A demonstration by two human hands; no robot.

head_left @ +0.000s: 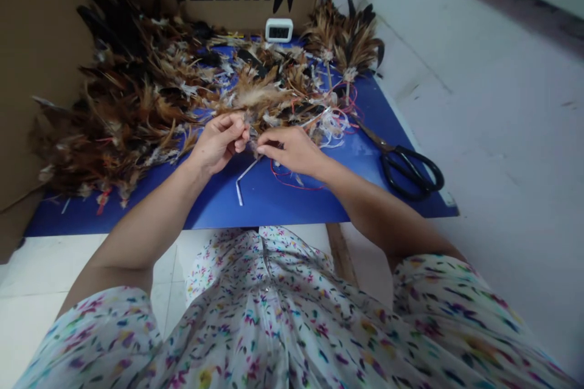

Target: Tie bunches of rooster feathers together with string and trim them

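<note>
My left hand is closed in a pinch at the near side of the brown feather pile. Facing it, my right hand has thumb and fingers drawn together. Between the fingertips is a small fluffy feather, partly hidden by the fingers. A thin, bent white strip comes down from below my right fingertips to the blue board. Around my right wrist, loops of red string lie on the board. Brown and black feathers are heaped left of and beyond my hands.
Scissors with black handles lie at the right edge. White shredded string is tangled beside them. Two feather bundles on sticks lie at the far right. A small white digital clock stands before the cardboard box.
</note>
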